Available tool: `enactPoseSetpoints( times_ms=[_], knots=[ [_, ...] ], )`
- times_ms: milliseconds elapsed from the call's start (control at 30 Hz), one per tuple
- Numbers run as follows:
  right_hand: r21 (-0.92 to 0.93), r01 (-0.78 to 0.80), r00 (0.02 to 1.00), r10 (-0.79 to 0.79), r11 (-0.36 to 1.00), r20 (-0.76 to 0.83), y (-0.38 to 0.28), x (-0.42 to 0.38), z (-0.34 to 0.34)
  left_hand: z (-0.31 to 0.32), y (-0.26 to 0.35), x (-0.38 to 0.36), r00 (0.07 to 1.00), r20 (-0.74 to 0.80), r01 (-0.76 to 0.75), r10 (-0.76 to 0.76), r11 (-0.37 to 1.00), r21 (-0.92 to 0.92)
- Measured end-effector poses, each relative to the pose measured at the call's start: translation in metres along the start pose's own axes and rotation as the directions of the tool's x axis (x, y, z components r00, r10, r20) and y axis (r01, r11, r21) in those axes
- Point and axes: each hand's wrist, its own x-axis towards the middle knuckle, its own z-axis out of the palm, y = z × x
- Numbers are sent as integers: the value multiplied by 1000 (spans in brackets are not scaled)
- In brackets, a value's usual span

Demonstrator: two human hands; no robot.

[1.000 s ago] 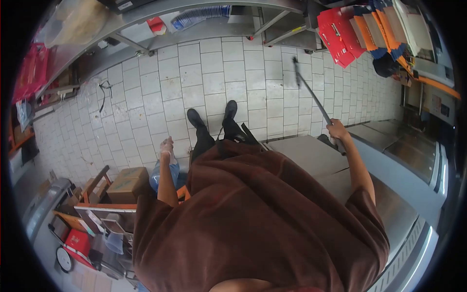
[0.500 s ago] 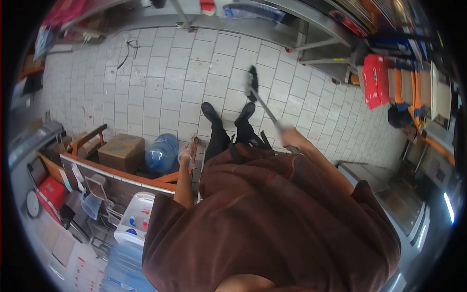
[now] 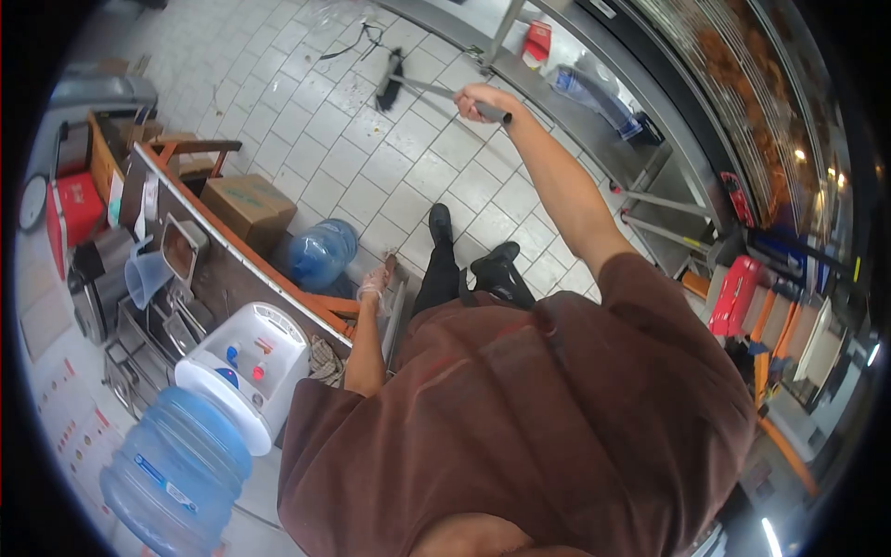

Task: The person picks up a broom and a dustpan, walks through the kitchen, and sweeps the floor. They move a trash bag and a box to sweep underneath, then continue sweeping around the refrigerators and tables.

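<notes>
My right hand (image 3: 478, 102) is closed around the grey handle of a broom (image 3: 427, 87), close to the handle's top end. The broom's dark bristle head (image 3: 391, 82) is on the tiled floor, ahead and to the left of my feet. My left hand (image 3: 374, 281), in a clear plastic glove, is low by the end of a wood-edged counter. Its fingers appear curled at a brown wooden bar (image 3: 391, 264) there, partly hidden by the hand. A blue water jug (image 3: 323, 252) lies just beyond that hand.
A cardboard box (image 3: 249, 210) sits beside the jug. On the counter at left stands a white water dispenser (image 3: 269, 348) with a large blue bottle (image 3: 176, 469). A metal-legged table (image 3: 640, 167) lines the right side. Black cord-like litter (image 3: 357, 39) lies on the floor.
My right arm has reached forward and left, carrying the broom head toward the black litter. My view has turned and shifted left. My left hand stays at the counter's end.
</notes>
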Motion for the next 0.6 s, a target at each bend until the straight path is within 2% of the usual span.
enactPoseSetpoints(
  times_ms=[33, 67, 100, 133, 167, 200, 233, 267, 300, 333, 367, 400, 467, 533, 600],
  knots=[
    [116, -109, 994, 108, 987, 15, -23, 0, 13, -4, -18, 16, 1000, -10, -6, 6, 1000, -26],
    [228, -213, 977, 209, 950, 42, -42, 3, 25, -9, -37, 40, 995, -61, -70, 79, 988, 141],
    [183, -185, 983, 184, 966, 24, -40, -2, 27, -13, -40, 40, 985, -96, -108, 145, 943, 315],
    [179, -130, 991, 120, 975, 63, -33, -13, 25, -14, -44, 40, 985, -100, -103, 139, 948, 300],
    [180, -80, 993, 63, 980, 98, -20, -29, 21, -12, -32, 21, 991, -97, -75, 89, 986, 146],
    [174, -33, 999, 29, 984, 26, -10, -59, 26, -9, -26, 11, 995, -88, -39, 38, 999, -15],
    [166, 9, 999, -2, 986, -47, 2, -96, 32, -9, -30, 17, 996, -84, -21, 18, 999, -33],
    [240, -43, 998, 53, 970, -35, 24, -122, 22, -9, -37, 28, 998, -34, -50, 52, 997, 59],
    [182, -33, 988, 59, 983, -141, 41, -161, 28, -6, -43, 36, 996, 17, -86, 84, 986, 140],
    [113, -30, 982, 50, 993, -181, 56, -200, 38, -1, -42, 33, 998, 10, -69, 68, 991, 114],
    [69, -66, 961, 82, 995, -266, 64, -240, 56, 3, -35, 26, 995, 35, -97, 95, 994, 41],
    [50, -111, 951, 120, 993, -284, 76, -274, 66, 8, -29, 18, 990, 56, -125, 127, 992, -36],
    [115, -255, 865, 279, 960, -418, 88, -326, 95, 17, -21, 12, 995, 60, -77, 82, 994, -76],
    [57, -411, 772, 381, 910, -509, 94, -349, 116, 31, -23, 6, 997, 72, -31, 40, 992, -123],
    [-10, -529, 699, 429, 849, -572, 104, -343, 131, 33, -15, 10, 991, 79, -110, 112, 994, -25]
  ],
)
